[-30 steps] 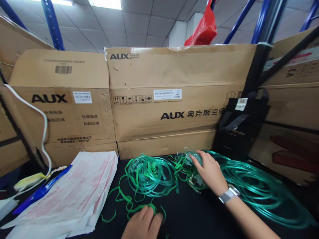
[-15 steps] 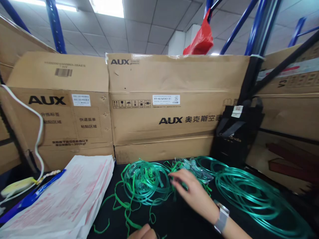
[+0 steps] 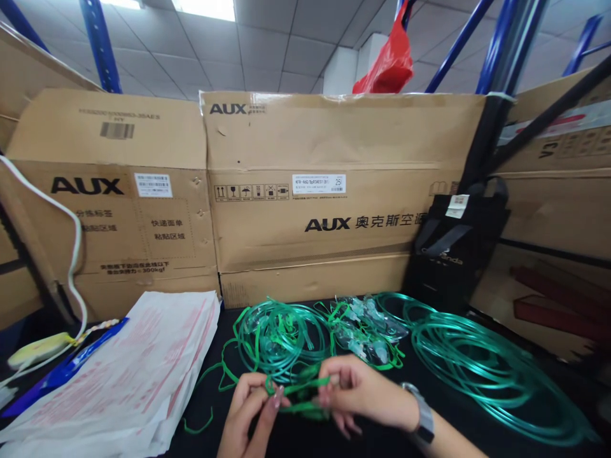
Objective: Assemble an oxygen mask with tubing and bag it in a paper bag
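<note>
My left hand [image 3: 251, 410] and my right hand [image 3: 360, 394] meet low in the middle, both pinching a green elastic strap [image 3: 298, 387] stretched between them. Just behind them lies a coil of green tubing with a clear mask [image 3: 281, 337]. A second clear mask with green straps [image 3: 365, 327] lies right of it. A large loose coil of green tubing [image 3: 482, 369] spreads over the black table [image 3: 382, 445] to the right. My right wrist wears a grey watch [image 3: 422, 416].
A stack of white printed paper pouches [image 3: 128, 375] lies at the left, with a blue strip [image 3: 62, 372] and a white cable [image 3: 76, 254] beyond it. Cardboard AUX boxes [image 3: 324, 191] wall off the back. A black tote bag [image 3: 458, 248] leans at right.
My right hand has drawn back from the far mask to the near edge. My left hand has risen into view, and both now pinch the green strap.
</note>
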`<state>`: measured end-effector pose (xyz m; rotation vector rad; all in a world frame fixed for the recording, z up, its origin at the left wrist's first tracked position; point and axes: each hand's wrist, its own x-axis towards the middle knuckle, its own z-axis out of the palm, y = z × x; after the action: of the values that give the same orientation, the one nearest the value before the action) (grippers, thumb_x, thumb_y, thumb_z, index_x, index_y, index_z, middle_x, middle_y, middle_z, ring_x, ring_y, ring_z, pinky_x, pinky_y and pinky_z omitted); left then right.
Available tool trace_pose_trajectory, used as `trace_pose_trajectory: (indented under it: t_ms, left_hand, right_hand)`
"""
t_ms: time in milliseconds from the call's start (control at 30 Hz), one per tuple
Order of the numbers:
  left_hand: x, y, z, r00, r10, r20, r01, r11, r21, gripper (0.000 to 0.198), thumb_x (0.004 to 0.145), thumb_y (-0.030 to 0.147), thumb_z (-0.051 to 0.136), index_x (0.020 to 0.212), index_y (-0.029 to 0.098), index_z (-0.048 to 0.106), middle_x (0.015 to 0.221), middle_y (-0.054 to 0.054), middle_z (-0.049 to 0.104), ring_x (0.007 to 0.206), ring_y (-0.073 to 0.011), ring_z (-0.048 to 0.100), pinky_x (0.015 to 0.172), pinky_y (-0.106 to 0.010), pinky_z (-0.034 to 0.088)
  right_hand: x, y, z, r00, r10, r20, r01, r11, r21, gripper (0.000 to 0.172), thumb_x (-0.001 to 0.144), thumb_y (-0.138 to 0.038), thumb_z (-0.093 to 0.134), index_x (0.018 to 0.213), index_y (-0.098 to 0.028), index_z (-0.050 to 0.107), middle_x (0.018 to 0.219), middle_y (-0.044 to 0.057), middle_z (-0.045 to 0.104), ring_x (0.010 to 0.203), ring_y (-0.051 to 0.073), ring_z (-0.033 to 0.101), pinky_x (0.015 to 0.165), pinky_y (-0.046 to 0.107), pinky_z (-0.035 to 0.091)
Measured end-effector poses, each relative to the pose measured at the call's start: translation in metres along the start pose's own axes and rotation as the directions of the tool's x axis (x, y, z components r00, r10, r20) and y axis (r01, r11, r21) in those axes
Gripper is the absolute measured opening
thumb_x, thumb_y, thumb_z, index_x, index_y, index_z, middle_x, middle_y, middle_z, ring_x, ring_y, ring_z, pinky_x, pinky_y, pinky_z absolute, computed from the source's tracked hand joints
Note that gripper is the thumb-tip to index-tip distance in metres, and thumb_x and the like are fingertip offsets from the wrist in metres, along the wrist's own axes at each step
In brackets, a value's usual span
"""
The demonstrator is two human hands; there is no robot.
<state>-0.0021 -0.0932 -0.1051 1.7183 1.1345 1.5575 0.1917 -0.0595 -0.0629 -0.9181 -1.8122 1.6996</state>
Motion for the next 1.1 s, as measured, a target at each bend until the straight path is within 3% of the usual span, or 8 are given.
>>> trace_pose_trajectory:
  t_ms: [100,167,300,367,533,633,767,1100]
  left_hand:
    - [0.005,-0.001,0.002,0.986,-0.158,0.047,0.163,0.973,-0.165,0.031,0.078,0.045,0.053,0.090,0.020,0.067,0.081,-0.003,0.056,0.073,-0.0156,0.056,0.070,-0.026,0.046]
    - [0.006,-0.002,0.006,0.961,-0.251,0.118,0.275,0.923,-0.271,0.039,0.076,0.048,0.054,0.102,0.020,0.061,0.074,-0.001,0.055,0.061,-0.0126,0.053,0.059,-0.025,0.045]
    - [0.005,-0.006,0.011,0.892,-0.380,0.246,0.446,0.829,-0.338,0.046,0.071,0.054,0.056,0.096,0.016,0.056,0.058,0.003,0.052,0.048,-0.0095,0.047,0.045,-0.021,0.037]
    - [0.006,-0.008,0.011,0.876,-0.401,0.268,0.477,0.807,-0.349,0.045,0.070,0.055,0.057,0.092,0.015,0.055,0.055,0.004,0.051,0.045,-0.0087,0.046,0.043,-0.020,0.034]
    - [0.009,-0.013,0.010,0.860,-0.416,0.296,0.504,0.785,-0.359,0.044,0.071,0.054,0.056,0.090,0.015,0.053,0.051,0.006,0.048,0.042,-0.0084,0.043,0.040,-0.020,0.033]
    - [0.009,-0.013,0.011,0.858,-0.406,0.315,0.505,0.778,-0.374,0.043,0.071,0.053,0.056,0.090,0.014,0.053,0.051,0.006,0.048,0.042,-0.0084,0.043,0.040,-0.020,0.034]
    - [0.008,-0.013,0.011,0.854,-0.408,0.323,0.510,0.777,-0.368,0.043,0.071,0.053,0.056,0.089,0.014,0.054,0.050,0.005,0.048,0.042,-0.0086,0.043,0.040,-0.019,0.033]
    - [0.013,-0.011,0.009,0.858,-0.428,0.284,0.508,0.791,-0.341,0.042,0.073,0.054,0.053,0.089,0.016,0.051,0.051,0.005,0.050,0.042,-0.0086,0.044,0.040,-0.019,0.030]
  right_hand:
    - [-0.004,-0.014,-0.021,0.977,-0.066,-0.204,0.061,0.998,-0.032,0.033,0.072,-0.046,0.061,0.068,-0.019,0.042,0.044,-0.007,0.052,0.032,0.005,0.041,0.033,0.014,0.029]
    - [-0.007,-0.019,-0.036,0.896,-0.175,-0.409,0.110,0.978,-0.178,0.031,0.075,-0.046,0.056,0.069,-0.019,0.043,0.045,-0.006,0.051,0.035,0.007,0.042,0.037,0.017,0.032]
    - [-0.009,-0.012,-0.063,0.481,-0.503,-0.718,-0.101,0.782,-0.616,0.027,0.080,-0.045,0.048,0.086,-0.019,0.051,0.064,0.000,0.056,0.054,0.015,0.054,0.054,0.027,0.044]
    - [-0.007,-0.005,-0.072,0.388,-0.586,-0.711,-0.233,0.685,-0.691,0.037,0.081,-0.039,0.046,0.110,-0.015,0.047,0.081,0.007,0.058,0.067,0.020,0.057,0.065,0.033,0.047]
    - [0.000,0.009,-0.066,0.458,-0.626,-0.631,-0.388,0.498,-0.776,0.055,0.083,-0.027,0.041,0.133,-0.011,0.026,0.090,0.011,0.054,0.083,0.025,0.056,0.077,0.041,0.046]
    - [0.004,0.014,-0.057,0.525,-0.626,-0.576,-0.356,0.453,-0.817,0.044,0.082,-0.024,0.042,0.125,-0.015,0.040,0.093,0.010,0.054,0.088,0.025,0.055,0.080,0.043,0.046]
    - [0.009,0.017,-0.045,0.579,-0.675,-0.458,-0.214,0.416,-0.884,0.025,0.083,-0.021,0.044,0.104,-0.021,0.057,0.101,0.010,0.054,0.098,0.025,0.053,0.087,0.044,0.044]
    - [0.022,0.013,0.003,0.787,-0.614,-0.055,0.123,0.244,-0.962,0.033,0.086,-0.013,0.043,0.116,-0.025,0.051,0.111,0.006,0.058,0.104,0.020,0.050,0.088,0.038,0.044]
